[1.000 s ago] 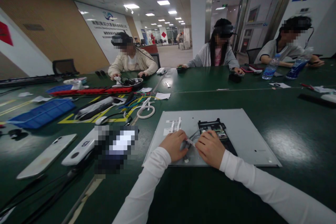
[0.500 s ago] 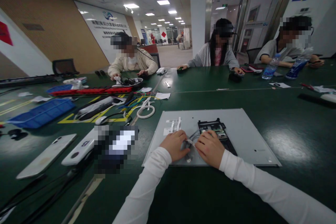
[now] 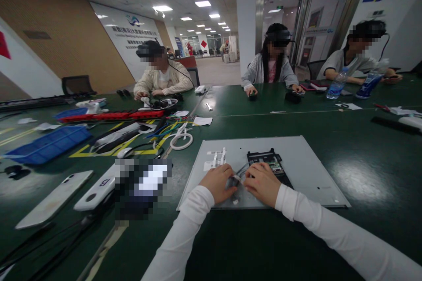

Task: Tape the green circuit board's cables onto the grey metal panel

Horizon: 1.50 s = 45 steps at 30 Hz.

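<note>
A flat grey metal panel lies on the green table in front of me. A dark circuit board sits on its middle, with thin wires running out toward my hands. My left hand and my right hand rest on the panel's near edge, both with fingers curled. Between them they pinch a small white connector on the wires. Strips of white tape are stuck on the panel just beyond my left hand.
Two white phones and cables lie at the left, with a blue tray, a red power strip and a white cable coil beyond. Three people sit across the table. Water bottles stand at the far right.
My hands have stayed on the connector, shifting only slightly. The person opposite in the middle has drawn a hand back along the table. The view has tipped a little.
</note>
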Each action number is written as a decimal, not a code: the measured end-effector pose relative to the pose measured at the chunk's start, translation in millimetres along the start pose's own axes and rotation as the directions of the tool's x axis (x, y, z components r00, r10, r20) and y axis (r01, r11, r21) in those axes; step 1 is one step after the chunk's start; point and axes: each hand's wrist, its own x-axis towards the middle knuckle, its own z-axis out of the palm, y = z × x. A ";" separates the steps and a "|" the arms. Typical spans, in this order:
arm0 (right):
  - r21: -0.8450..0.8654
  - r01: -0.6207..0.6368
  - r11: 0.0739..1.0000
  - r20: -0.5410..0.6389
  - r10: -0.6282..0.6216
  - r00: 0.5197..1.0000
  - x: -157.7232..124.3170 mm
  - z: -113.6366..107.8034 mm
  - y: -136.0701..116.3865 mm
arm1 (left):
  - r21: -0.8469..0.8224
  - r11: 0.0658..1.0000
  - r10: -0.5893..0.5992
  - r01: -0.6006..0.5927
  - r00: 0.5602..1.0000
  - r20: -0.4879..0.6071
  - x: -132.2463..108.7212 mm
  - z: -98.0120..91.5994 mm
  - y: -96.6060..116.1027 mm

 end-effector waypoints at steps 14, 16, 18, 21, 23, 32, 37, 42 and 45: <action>-0.014 0.145 0.989 -0.008 -0.145 0.989 -6.6 -8.7 5.2 | -0.013 0.999 -0.049 0.049 0.998 0.026 0.8 -4.0 3.1; -0.017 0.163 0.987 -0.009 -0.163 0.987 -7.1 -7.9 4.9 | -0.009 0.999 -0.048 0.049 0.999 0.021 0.6 -4.8 3.3; -0.021 0.163 0.986 -0.010 -0.163 0.987 -7.9 -7.7 4.2 | -0.005 0.999 -0.049 0.049 0.999 0.022 0.2 -6.0 3.3; -0.029 0.146 0.989 -0.021 -0.147 0.989 -10.2 -8.0 2.8 | -0.001 0.999 -0.053 0.053 0.998 0.028 -0.6 -8.3 3.0; -0.036 0.139 0.990 -0.029 -0.140 0.990 -12.2 -8.5 1.6 | -0.002 0.999 -0.053 0.053 0.998 0.032 -0.9 -9.6 2.4; -0.069 0.087 0.994 -0.022 -0.089 0.996 -24.0 -12.0 -8.5 | 0.047 0.998 -0.035 0.034 0.999 0.015 -0.8 -6.4 -1.2; -0.015 0.083 0.996 -0.134 -0.084 0.987 -34.4 -14.1 -11.5 | 0.112 0.984 -0.125 0.137 0.986 -0.108 -3.5 -11.8 -3.1; 0.055 0.064 0.996 -0.297 -0.045 0.954 -45.3 -24.9 -3.9 | 0.098 0.899 -0.379 0.427 0.870 -0.314 -8.6 -14.3 -24.6; 0.069 0.022 0.997 -0.348 0.004 0.937 -51.6 -30.0 10.2 | -0.043 0.831 -0.540 0.555 0.783 -0.309 -11.1 -7.4 -44.1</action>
